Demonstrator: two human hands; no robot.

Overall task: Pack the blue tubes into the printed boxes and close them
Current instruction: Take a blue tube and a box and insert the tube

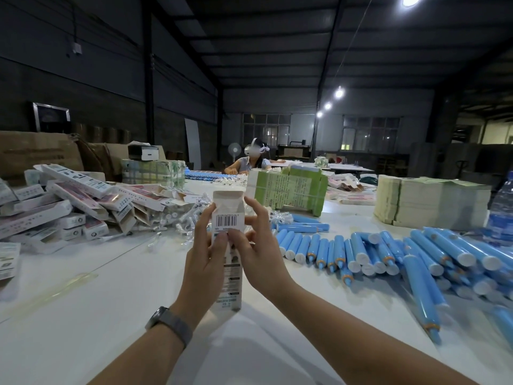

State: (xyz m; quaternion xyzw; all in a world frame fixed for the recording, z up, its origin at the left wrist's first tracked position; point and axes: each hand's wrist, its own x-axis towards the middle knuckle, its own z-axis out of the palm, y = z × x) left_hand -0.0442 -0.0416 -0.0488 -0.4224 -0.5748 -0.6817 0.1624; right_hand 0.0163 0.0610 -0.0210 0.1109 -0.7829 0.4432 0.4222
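The left hand (204,254) and right hand (256,245) are both gripping one printed box (228,245), holding it upright with its top flap standing open, probably so a tube can drop in. The blue tubes (388,254) are lying loose on the surface (83,315) just right of the hands, within easy reach.

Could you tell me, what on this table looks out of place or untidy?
The printed boxes at the left lie in a jumbled heap, several with open flaps, unlike the banded green stacks behind.
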